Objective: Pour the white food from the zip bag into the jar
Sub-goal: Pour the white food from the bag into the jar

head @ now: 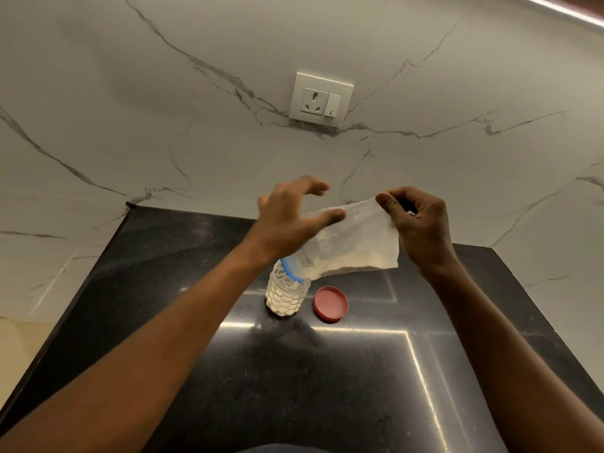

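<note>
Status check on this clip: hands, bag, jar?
Right hand pinches zip bag corner; left hand open beside it. Bag mouth at jar, white food inside. Red lid aside.

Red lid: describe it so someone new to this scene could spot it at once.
On the black countertop below the marble wall, a clear jar of white food stands near the middle. The red lid lies flat just right of it, the only red thing there.

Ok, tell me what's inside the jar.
White food pieces fill the clear jar nearly to the top. The zip bag mouth covers the opening, so the very top is hidden.
</note>
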`<state>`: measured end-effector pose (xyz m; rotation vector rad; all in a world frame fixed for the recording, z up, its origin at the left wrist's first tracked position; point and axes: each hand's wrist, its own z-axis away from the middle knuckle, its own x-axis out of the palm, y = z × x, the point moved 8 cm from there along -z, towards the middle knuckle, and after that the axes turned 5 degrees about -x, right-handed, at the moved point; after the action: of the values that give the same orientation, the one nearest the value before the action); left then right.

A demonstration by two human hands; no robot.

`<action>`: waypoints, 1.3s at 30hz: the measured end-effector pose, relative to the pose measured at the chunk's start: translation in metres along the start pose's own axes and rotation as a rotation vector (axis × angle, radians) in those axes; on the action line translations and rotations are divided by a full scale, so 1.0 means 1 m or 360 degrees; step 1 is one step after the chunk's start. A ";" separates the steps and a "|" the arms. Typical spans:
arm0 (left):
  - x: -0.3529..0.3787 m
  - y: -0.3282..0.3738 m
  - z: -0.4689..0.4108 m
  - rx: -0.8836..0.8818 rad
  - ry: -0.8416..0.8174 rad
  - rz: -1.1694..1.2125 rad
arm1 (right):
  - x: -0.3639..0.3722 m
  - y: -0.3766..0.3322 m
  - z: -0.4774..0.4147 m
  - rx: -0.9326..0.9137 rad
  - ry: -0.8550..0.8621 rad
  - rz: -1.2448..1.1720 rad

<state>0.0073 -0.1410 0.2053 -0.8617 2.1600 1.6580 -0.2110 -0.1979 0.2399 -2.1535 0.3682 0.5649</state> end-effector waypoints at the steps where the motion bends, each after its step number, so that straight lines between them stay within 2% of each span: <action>1: 0.011 0.015 -0.009 0.0070 -0.0081 -0.0080 | 0.001 -0.003 0.000 -0.0011 -0.0015 0.0008; 5: 0.044 0.037 -0.032 0.0134 -0.0340 -0.0131 | 0.001 -0.011 0.002 -0.0067 -0.0051 0.0046; 9: 0.049 0.031 -0.035 0.0152 -0.0336 0.0079 | -0.001 0.003 0.011 0.0060 -0.0086 -0.0064; 11: 0.047 0.026 -0.033 0.0122 -0.0314 0.0161 | 0.008 0.024 0.021 0.0264 -0.0261 -0.0143; 13: 0.045 0.023 -0.030 0.0084 -0.0306 0.0223 | 0.027 0.044 0.037 0.0440 -0.0556 -0.0256; 15: 0.045 0.024 -0.027 0.0072 -0.0324 0.0237 | 0.038 0.058 0.050 0.0549 -0.0667 -0.0414; 18: 0.039 0.025 -0.024 0.0115 -0.0268 0.0128 | 0.035 0.064 0.054 0.0549 -0.0430 -0.0484; 20: 0.024 0.015 -0.017 0.0119 -0.0069 0.0102 | 0.033 0.065 0.053 0.0531 -0.0325 -0.0528; 22: 0.002 -0.017 0.000 -0.0044 0.0265 0.0270 | 0.033 0.067 0.054 0.0531 -0.0269 -0.0559; 24: -0.008 -0.063 0.029 -0.0378 0.0505 0.0530 | 0.033 0.071 0.056 0.0544 -0.0230 -0.0563; 27: 0.018 -0.116 0.063 -0.0842 0.0337 0.0822 | 0.035 0.072 0.059 0.0547 -0.0226 -0.0575; 29: 0.031 -0.131 0.070 -0.0955 0.0258 0.0961 | 0.037 0.072 0.059 0.0563 -0.0226 -0.0592; 34: 0.033 -0.127 0.058 -0.0734 0.0092 0.0800 | 0.032 0.072 0.062 0.0609 -0.0187 -0.0627; 39: 0.028 -0.124 0.054 -0.0610 0.0165 0.0770 | 0.028 0.068 0.061 0.0551 -0.0213 -0.0632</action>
<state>0.0540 -0.1176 0.0769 -0.5426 2.2848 2.3662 -0.2337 -0.1906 0.1481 -1.7780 -0.0383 0.3820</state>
